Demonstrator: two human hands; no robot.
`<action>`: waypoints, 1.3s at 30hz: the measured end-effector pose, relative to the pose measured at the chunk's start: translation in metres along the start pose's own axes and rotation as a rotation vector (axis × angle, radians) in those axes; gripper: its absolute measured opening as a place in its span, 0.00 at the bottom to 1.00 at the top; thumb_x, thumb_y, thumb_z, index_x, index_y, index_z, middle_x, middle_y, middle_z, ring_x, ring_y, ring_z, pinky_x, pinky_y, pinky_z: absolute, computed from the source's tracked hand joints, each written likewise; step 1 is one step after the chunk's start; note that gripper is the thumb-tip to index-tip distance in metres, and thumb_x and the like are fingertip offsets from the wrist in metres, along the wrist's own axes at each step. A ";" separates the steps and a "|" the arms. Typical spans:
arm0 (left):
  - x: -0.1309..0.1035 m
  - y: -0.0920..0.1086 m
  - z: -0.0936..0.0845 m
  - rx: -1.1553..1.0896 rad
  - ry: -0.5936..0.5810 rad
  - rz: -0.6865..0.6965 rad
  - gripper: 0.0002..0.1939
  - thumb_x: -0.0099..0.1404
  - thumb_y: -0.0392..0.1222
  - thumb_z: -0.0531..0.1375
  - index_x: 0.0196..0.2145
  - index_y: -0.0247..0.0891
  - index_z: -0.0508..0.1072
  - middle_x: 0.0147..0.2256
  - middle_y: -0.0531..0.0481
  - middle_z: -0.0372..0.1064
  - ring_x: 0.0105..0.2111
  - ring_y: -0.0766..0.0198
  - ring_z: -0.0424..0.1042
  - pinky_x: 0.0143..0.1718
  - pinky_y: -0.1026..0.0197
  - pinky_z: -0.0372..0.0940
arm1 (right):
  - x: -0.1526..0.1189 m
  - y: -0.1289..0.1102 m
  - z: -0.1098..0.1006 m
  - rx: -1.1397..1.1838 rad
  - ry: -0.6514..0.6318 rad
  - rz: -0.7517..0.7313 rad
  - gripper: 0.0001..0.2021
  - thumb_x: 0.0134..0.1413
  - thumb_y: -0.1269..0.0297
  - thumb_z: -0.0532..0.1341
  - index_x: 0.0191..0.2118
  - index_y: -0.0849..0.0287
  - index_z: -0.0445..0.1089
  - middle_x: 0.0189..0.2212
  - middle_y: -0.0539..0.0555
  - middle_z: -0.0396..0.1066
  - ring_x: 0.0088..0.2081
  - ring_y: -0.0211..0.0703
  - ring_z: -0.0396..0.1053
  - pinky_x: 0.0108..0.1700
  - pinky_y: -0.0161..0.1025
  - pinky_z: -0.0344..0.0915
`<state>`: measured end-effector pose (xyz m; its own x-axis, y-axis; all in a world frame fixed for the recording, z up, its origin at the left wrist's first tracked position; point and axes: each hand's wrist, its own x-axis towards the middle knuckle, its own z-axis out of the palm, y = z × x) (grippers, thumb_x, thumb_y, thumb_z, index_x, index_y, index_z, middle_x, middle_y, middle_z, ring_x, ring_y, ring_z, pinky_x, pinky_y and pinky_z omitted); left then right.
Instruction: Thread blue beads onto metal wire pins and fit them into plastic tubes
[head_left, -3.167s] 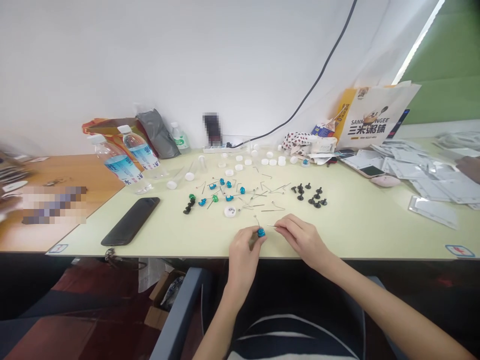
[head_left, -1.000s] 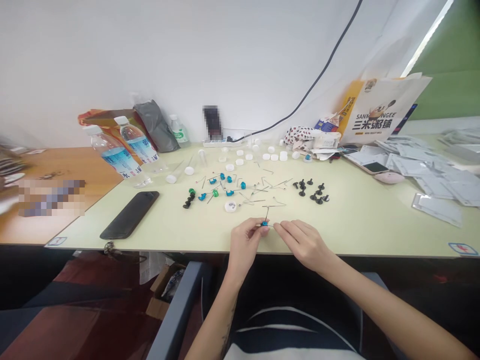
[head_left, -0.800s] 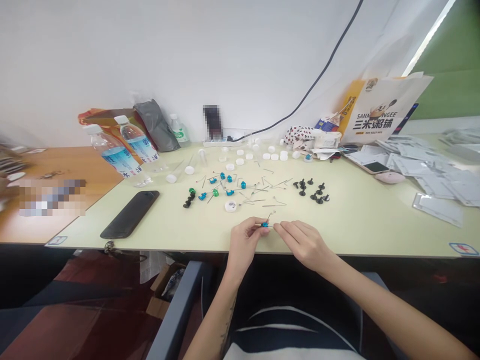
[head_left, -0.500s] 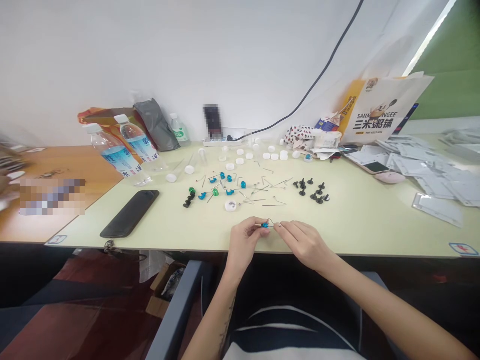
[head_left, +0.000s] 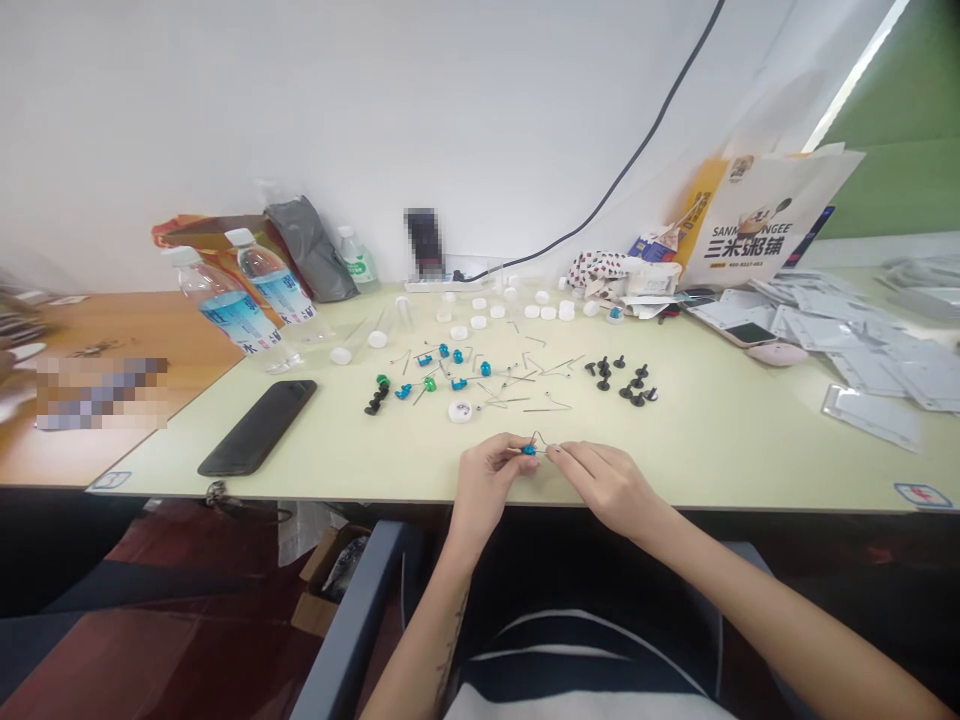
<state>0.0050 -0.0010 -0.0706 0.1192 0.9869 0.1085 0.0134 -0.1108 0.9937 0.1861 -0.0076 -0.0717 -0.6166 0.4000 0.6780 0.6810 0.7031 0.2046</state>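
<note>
Close to the table's front edge, my left hand (head_left: 491, 475) pinches a small blue plastic part (head_left: 529, 450) between thumb and fingers. My right hand (head_left: 607, 485) is closed on a thin bent metal wire (head_left: 543, 438), which meets the blue part. Whether the wire passes through the part is too small to tell. Beyond my hands lie loose bent wires (head_left: 551, 403), several blue parts (head_left: 459, 384), a green part (head_left: 430, 384) and a round white cap (head_left: 460, 411). Several black pieces with round, flat ends (head_left: 638, 383) are grouped to the right.
A black phone (head_left: 259, 428) and two water bottles (head_left: 240, 312) occupy the left side. White caps (head_left: 532, 312) and clear tubes (head_left: 358, 343) stand or lie farther back. At right are a paper bag (head_left: 765, 225), white flat plates (head_left: 870, 415) and a pink mouse (head_left: 778, 355).
The wire at the blue part has turned, so one end now points more upward. Both hands keep nearly the same place and grip.
</note>
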 end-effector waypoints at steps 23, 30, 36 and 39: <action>0.000 0.003 0.001 0.018 0.015 -0.017 0.08 0.52 0.39 0.62 0.31 0.34 0.74 0.30 0.49 0.73 0.28 0.64 0.71 0.34 0.63 0.67 | 0.002 0.001 0.002 0.051 -0.042 0.052 0.08 0.58 0.75 0.51 0.39 0.67 0.66 0.28 0.56 0.69 0.30 0.39 0.68 0.30 0.35 0.65; 0.001 0.003 0.000 0.022 0.010 -0.026 0.09 0.52 0.40 0.62 0.31 0.34 0.74 0.30 0.48 0.73 0.29 0.63 0.71 0.35 0.61 0.67 | 0.000 0.001 0.005 0.053 -0.079 0.061 0.07 0.59 0.74 0.52 0.39 0.66 0.65 0.25 0.53 0.67 0.27 0.36 0.65 0.28 0.34 0.61; 0.001 0.002 0.000 0.017 0.004 -0.027 0.08 0.52 0.39 0.61 0.31 0.34 0.74 0.30 0.49 0.73 0.29 0.64 0.72 0.35 0.63 0.67 | 0.000 0.001 0.004 0.050 -0.079 0.067 0.06 0.58 0.74 0.52 0.37 0.66 0.65 0.24 0.52 0.65 0.25 0.35 0.63 0.26 0.33 0.58; 0.001 0.002 0.000 0.019 0.006 -0.026 0.08 0.52 0.39 0.62 0.31 0.34 0.74 0.30 0.49 0.73 0.28 0.64 0.72 0.35 0.63 0.67 | 0.000 0.001 0.003 0.052 -0.081 0.063 0.06 0.59 0.74 0.52 0.38 0.66 0.65 0.24 0.52 0.64 0.25 0.35 0.62 0.25 0.33 0.57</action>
<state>0.0048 -0.0005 -0.0686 0.1124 0.9902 0.0828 0.0350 -0.0873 0.9956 0.1854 -0.0050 -0.0738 -0.6048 0.4888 0.6287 0.6992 0.7039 0.1253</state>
